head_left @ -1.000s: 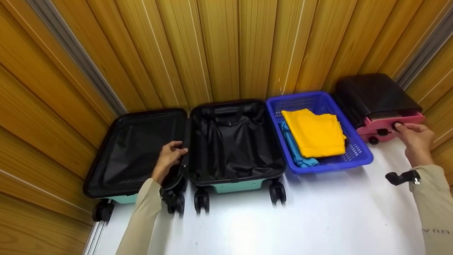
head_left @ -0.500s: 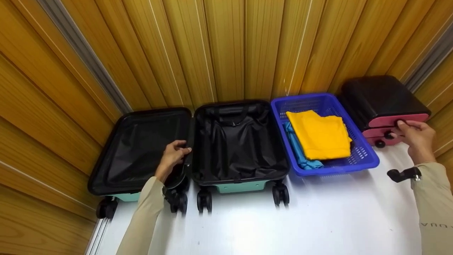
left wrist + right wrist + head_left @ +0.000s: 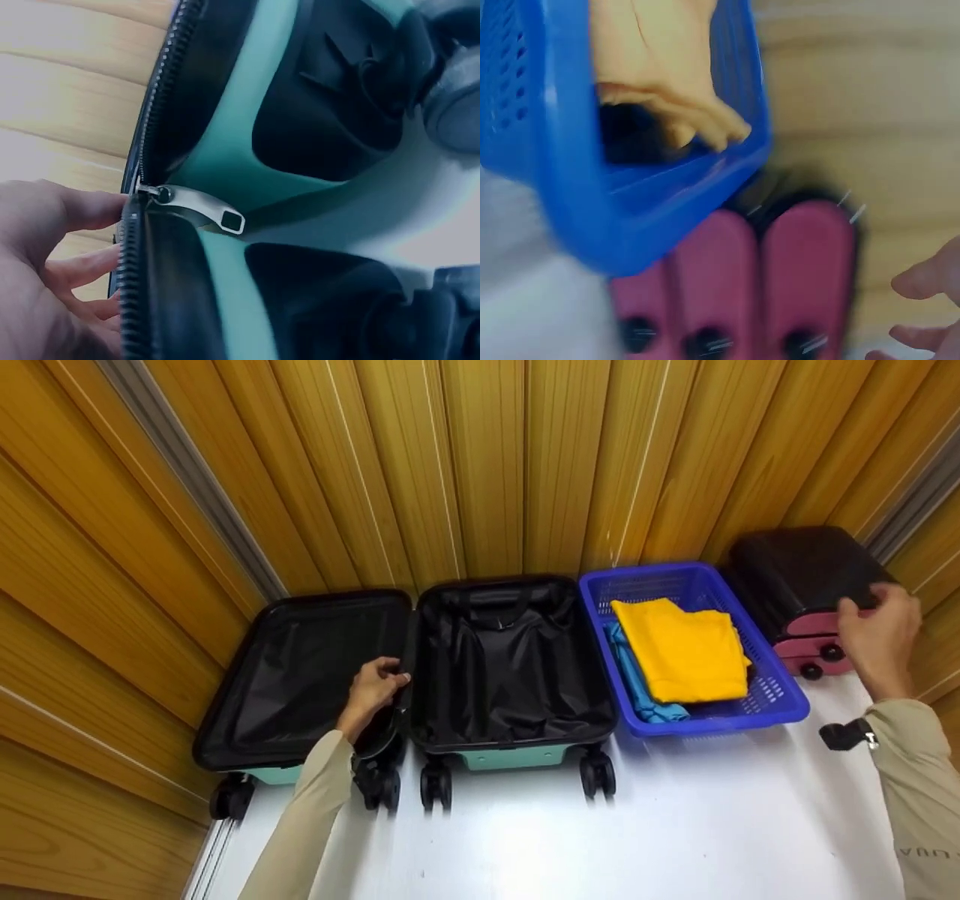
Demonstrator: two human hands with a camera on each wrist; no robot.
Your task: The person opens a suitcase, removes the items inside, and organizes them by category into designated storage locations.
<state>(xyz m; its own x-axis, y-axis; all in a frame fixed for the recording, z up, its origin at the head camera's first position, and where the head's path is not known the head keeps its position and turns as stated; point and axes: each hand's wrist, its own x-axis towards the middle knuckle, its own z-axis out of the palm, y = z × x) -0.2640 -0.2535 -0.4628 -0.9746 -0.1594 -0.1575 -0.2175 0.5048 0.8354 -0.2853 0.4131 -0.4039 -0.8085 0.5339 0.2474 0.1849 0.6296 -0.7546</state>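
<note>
Teal suitcase lies open on the white table, black lining showing; left hand grips its middle rim. Right hand rests loosely on the closed pink suitcase

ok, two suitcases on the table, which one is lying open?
The teal suitcase under the left hand: both black-lined halves lie spread flat. The pink suitcase by the right hand is folded nearly shut.
</note>
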